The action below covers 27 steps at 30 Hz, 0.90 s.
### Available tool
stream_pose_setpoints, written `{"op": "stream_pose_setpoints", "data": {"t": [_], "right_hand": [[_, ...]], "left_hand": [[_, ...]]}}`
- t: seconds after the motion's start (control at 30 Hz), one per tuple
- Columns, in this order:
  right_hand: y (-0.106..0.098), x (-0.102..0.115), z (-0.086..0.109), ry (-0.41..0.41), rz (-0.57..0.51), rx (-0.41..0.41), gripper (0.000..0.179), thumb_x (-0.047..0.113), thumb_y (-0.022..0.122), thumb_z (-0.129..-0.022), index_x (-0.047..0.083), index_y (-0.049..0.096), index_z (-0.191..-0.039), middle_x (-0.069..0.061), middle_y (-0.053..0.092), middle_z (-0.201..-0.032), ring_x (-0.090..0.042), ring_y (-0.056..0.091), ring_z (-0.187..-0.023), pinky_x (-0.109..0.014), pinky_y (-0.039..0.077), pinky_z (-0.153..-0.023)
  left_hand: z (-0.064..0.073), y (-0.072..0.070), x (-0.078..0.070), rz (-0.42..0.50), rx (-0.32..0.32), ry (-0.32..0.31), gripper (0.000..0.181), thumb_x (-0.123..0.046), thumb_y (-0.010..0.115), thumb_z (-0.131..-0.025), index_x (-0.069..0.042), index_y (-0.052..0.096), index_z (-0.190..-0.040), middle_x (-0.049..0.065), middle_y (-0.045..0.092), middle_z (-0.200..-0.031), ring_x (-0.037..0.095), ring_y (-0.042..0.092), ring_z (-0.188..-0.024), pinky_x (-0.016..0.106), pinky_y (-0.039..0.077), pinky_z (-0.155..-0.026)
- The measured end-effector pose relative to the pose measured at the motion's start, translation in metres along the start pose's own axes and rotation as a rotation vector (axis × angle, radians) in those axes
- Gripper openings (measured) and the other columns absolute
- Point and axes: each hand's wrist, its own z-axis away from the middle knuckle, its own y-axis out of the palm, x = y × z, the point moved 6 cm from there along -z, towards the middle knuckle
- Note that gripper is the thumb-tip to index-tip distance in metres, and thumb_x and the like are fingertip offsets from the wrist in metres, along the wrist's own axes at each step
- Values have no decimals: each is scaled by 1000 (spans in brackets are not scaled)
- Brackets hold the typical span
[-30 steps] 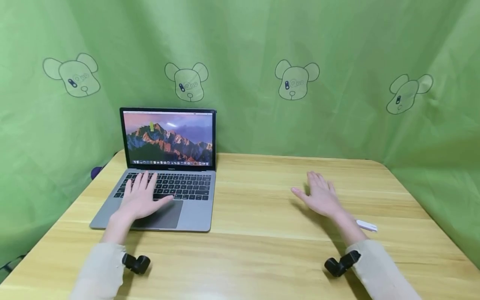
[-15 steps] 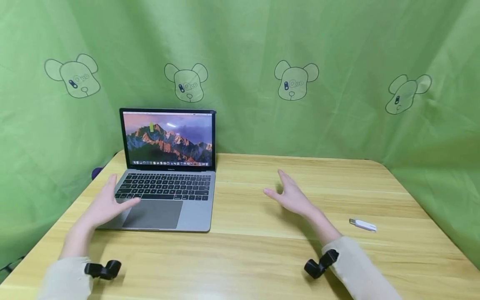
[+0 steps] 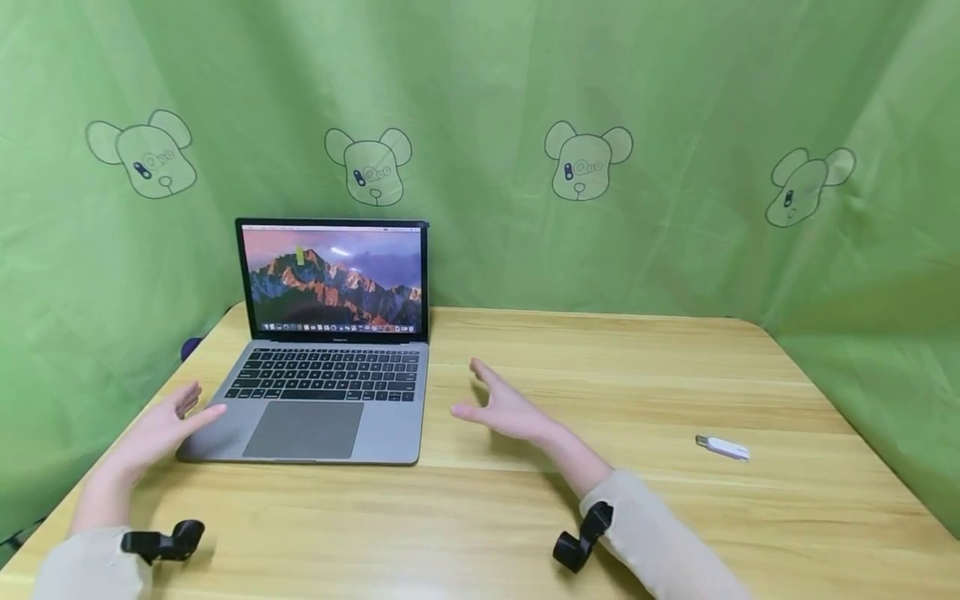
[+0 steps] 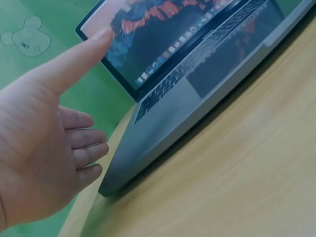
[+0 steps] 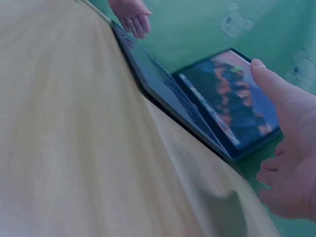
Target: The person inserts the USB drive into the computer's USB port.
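My left grip (image 3: pixel 157 429) hangs just beside the front left corner of the laptop (image 3: pixel 330 337), thumb and fingers apart, nothing in it, and the laptop sits lid-up on the left part of the desk (image 3: pixel 600 375). Right grip (image 3: pixel 510 411) is also spread and bare near its right edge, so I'd call this lining up; next move probably wants both sides closing in evenly, with the USB stick (image 3: pixel 723 447) well off right.

Plain cream sleeves (image 3: pixel 663 537), a small round-ended black camera (image 3: pixel 150 546) at each cuff (image 3: pixel 622 492)
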Motion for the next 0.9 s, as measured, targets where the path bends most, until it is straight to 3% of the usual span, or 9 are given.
{"op": "stream_pose_setpoints", "data": {"t": [0.23,0.4,0.67,0.9], "right_hand": [[36,9,-9,19,9,104,94,46,62,-85,2,9,-148,-13,15,-153,-28,18,-138,-42,16,-111],[53,11,-13,16,22,138,93,47,62,-85,-1,11,-147,-15,15,-152,-29,16,-138,-41,16,-112],[64,14,-18,-44,37,124,91,43,64,-85,1,12,-148,-16,17,-152,-28,17,-138,-42,18,-111],[66,14,-18,-49,34,123,91,43,63,-85,-1,13,-147,-17,18,-151,-28,18,-138,-43,18,-111]], "left_hand": [[-4,4,13,34,60,-17,86,-39,43,-97,15,-10,-139,39,-4,-143,55,-1,-130,66,8,-102],[-6,8,12,60,72,-7,86,-39,44,-97,15,-9,-139,39,-4,-143,55,-2,-130,66,6,-102],[-9,10,10,45,59,-15,86,-40,45,-96,16,-3,-140,38,-1,-144,55,-2,-130,67,6,-102],[-12,9,11,30,46,-22,86,-41,46,-95,16,-2,-140,37,1,-144,54,-1,-130,67,6,-102]]}}
